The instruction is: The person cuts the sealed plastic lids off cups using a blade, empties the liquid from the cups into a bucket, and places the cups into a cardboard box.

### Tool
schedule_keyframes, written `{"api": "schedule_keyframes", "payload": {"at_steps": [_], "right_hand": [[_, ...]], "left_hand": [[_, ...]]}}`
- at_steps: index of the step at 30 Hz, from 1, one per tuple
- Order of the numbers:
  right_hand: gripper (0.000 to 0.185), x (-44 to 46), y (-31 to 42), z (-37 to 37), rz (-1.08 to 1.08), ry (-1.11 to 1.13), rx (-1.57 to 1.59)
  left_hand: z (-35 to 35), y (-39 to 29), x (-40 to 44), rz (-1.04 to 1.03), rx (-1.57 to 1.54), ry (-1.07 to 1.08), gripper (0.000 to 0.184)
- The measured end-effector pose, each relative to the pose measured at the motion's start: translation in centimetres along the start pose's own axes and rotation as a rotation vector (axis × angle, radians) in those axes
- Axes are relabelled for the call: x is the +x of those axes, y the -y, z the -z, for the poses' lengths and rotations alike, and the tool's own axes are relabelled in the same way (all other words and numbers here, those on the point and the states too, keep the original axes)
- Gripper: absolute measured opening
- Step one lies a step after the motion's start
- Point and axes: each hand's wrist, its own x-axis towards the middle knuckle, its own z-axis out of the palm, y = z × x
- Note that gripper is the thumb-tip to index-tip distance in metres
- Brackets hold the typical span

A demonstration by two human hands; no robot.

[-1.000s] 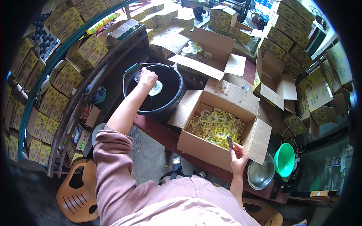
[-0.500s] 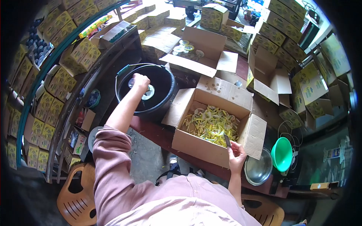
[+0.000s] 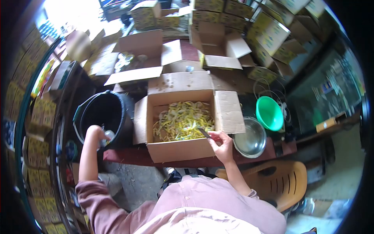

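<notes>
My left hand (image 3: pixel 95 133) is at the near rim of a black bucket (image 3: pixel 124 117), its fingers closed around a small clear plastic cup (image 3: pixel 109 135), partly blurred and hidden by the hand. Pinched in my right hand (image 3: pixel 221 145) is a thin dark knife blade (image 3: pixel 204 133), pointing up and left over the near edge of an open cardboard box (image 3: pixel 181 152). Inside that box lies a heap of yellow-green plastic strips (image 3: pixel 183 119). How deep the bucket's contents reach is hidden in shadow.
A glass bowl (image 3: pixel 250 142) and a green plastic basin (image 3: pixel 269 113) stand right of the box. Behind are two open cartons, one (image 3: pixel 140 46) with clear cups inside, another (image 3: pixel 218 43) further right. An orange chair (image 3: pixel 284 181) is near my right side.
My view has swung to the right and shifted. My left hand has come from over the bucket's middle to its near rim. The right hand still holds the blade over the box's edge.
</notes>
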Motion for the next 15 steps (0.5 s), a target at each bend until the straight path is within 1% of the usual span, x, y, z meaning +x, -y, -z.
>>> {"api": "schedule_keyframes", "payload": {"at_steps": [1, 2, 3, 4, 5, 8, 11, 12, 13, 15], "right_hand": [[0.022, -0.1, 0.0, 0.0, 0.003, 0.001, 0.005], [0.022, -0.2, 0.1, 0.0, -0.005, 0.006, 0.012], [0.023, -0.2, 0.3, -0.1, 0.021, -0.002, 0.006], [0.023, -0.3, 0.3, -0.4, 0.012, -0.001, 0.016], [0.024, -0.3, 0.2, -0.6, 0.002, 0.0, 0.026], [0.023, -0.4, 0.9, -0.8, 0.007, 0.025, 0.016], [0.022, -0.5, 1.3, -1.4, 0.002, 0.014, 0.006], [0.022, -0.7, 1.4, -1.5, -0.004, 0.011, 0.006], [0.022, -0.8, 1.5, -1.6, 0.01, -0.006, 0.007], [0.024, -1.2, 1.6, -2.0, 0.035, -0.042, 0.013]], "left_hand": [[-0.1, 0.3, 0.5, 0.104, -0.134, 0.059, 0.062], [0.0, -0.2, -1.3, 0.121, -0.164, -0.027, 0.061], [0.6, -0.2, -2.0, 0.092, -0.125, -0.151, 0.061], [0.5, -0.1, -2.7, 0.005, -0.102, -0.193, 0.059], [0.5, -0.4, -2.4, 0.149, -0.165, 0.13, 0.057], [1.5, -0.6, -3.4, 0.021, -0.075, -0.059, 0.062], [1.2, 0.0, -2.2, 0.063, -0.143, 0.075, 0.061], [1.7, 0.2, -2.6, -0.041, -0.102, 0.062, 0.058], [1.8, 0.1, -3.0, -0.077, -0.199, -0.022, 0.055], [2.1, 0.1, -2.1, -0.104, 0.033, -0.056, 0.052]]}}
